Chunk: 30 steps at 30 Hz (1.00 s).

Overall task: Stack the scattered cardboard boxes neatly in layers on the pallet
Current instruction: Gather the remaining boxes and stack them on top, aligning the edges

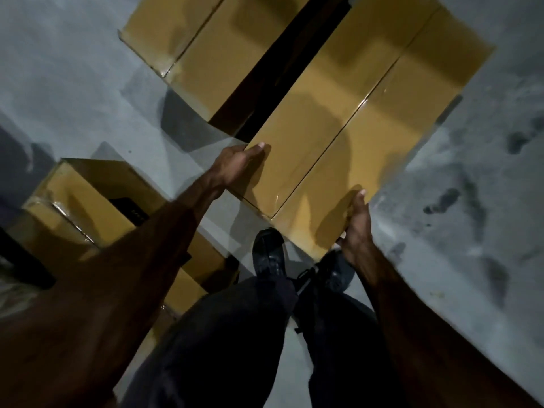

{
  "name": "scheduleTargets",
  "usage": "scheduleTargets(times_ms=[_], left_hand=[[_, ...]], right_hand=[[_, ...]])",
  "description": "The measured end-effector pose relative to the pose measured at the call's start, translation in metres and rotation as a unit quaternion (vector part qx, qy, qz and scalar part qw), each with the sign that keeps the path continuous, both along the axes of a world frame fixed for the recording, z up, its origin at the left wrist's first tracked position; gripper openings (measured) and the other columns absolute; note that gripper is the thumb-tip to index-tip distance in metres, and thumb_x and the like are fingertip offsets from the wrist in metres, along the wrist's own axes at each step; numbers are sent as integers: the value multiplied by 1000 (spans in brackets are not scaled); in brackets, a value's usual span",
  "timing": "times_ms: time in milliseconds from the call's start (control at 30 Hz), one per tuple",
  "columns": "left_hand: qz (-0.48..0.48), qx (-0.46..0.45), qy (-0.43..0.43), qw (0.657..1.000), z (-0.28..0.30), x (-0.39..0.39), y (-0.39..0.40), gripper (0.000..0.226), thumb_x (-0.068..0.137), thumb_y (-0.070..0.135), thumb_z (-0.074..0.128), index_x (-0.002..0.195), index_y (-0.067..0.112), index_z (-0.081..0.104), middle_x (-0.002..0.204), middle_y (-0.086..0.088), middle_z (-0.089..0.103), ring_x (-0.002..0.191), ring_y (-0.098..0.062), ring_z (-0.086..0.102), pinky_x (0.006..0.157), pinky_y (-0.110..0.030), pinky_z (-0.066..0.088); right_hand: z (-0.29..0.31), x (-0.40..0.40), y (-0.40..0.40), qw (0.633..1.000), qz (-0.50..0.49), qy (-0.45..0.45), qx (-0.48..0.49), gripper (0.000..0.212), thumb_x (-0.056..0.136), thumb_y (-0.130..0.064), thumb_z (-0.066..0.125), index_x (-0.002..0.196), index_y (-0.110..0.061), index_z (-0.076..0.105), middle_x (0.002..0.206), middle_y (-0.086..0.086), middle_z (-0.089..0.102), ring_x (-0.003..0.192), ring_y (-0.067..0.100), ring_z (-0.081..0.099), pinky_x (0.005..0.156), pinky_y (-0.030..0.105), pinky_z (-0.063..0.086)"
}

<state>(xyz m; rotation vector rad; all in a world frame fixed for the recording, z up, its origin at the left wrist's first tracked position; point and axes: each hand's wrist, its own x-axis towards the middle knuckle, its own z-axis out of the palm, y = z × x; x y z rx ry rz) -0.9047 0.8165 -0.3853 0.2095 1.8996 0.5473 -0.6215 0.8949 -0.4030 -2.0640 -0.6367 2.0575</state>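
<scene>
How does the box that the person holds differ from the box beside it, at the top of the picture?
The held box is gripped at its near corners by the left hand and the right hand; the other box is touched by no hand. The held box shows its whole top; the other box is cut off by the picture's edge. Both are brown cardboard with a taped seam.

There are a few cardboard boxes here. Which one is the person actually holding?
The big box in the middle, straight ahead of them. The left hand and right hand grip its near corners; the boxes at upper left and lower left go untouched.
</scene>
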Motion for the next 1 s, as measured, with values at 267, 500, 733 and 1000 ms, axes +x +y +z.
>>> scheduleTargets(times_ms=[267, 500, 733, 1000], left_hand=[[32, 88, -50, 994, 212, 36, 35, 75, 85, 62, 73, 145, 19, 63, 142, 9, 64, 134, -12, 56, 111, -32, 37], [33, 113, -41, 992, 415, 87, 36, 53, 93, 67, 58, 120, 25, 75, 123, -1, 73, 118, -21, 65, 100, -40, 50], [13, 141, 12, 990, 550, 158, 43, 78, 72, 89, 58, 125, 32, 71, 131, -7, 70, 120, -33, 64, 107, -58, 49], [-167, 238, 23, 956, 634, 241, 67, 60, 99, 68, 51, 141, 27, 60, 141, -3, 56, 134, -26, 50, 107, -43, 38]], right_hand=[[214, 47, 56, 996, 16, 39, 81, 54, 100, -50, 58, 149, -28, 54, 140, 3, 68, 128, 31, 64, 96, 48, 56], [420, 75, 66, 989, 1, 94, 118, 54, 94, -46, 57, 139, -16, 64, 129, 18, 71, 114, 39, 69, 79, 43, 60], [551, 134, 30, 980, -50, 54, 186, 57, 88, -66, 62, 126, -26, 73, 118, 8, 77, 115, 34, 70, 103, 54, 54], [632, 220, -38, 938, -204, -9, 280, 59, 83, -71, 67, 121, -27, 76, 119, 5, 77, 116, 33, 68, 104, 56, 51]])
